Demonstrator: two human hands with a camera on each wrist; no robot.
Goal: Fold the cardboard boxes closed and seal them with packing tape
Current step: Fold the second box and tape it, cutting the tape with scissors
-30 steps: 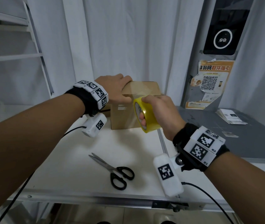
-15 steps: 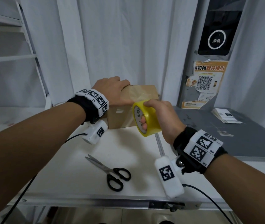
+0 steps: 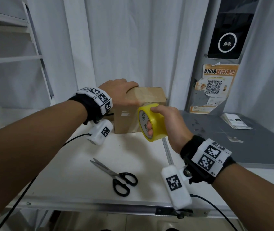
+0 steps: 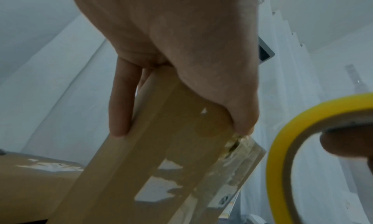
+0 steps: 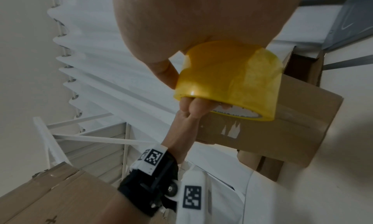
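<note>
Left hand (image 3: 122, 93) sits on the near left top corner of the cardboard box (image 3: 147, 104), palm down, fingers draped over the far side and thumb pressed against the near face; in the left wrist view the thumb and one finger (image 4: 121, 103) clamp the box edge between them. The forearm reaches in from the lower left, wrist bent slightly down. Right hand (image 3: 169, 124) comes in from the lower right and grips the yellow tape roll (image 3: 153, 122), fingers hooked through the core, thumb over the outer rim. The roll is held on edge, its open face turned left, just in front of the box's near right corner, and a clear strip of tape (image 4: 240, 162) runs from it onto the box. The right wrist view confirms the fingers (image 5: 191, 106) curled inside the core, box right behind the roll.

The box stands upright on the white table (image 3: 76, 177), toward its far edge, close to the white curtain (image 3: 132, 47). To its right, a metal seam, then a grey surface (image 3: 233, 139). Black-handled scissors (image 3: 116, 175) lie on the table nearer the person, well apart from the box, blades pointing up-left. Bare white tabletop lies between the scissors and the box, under both wrists
</note>
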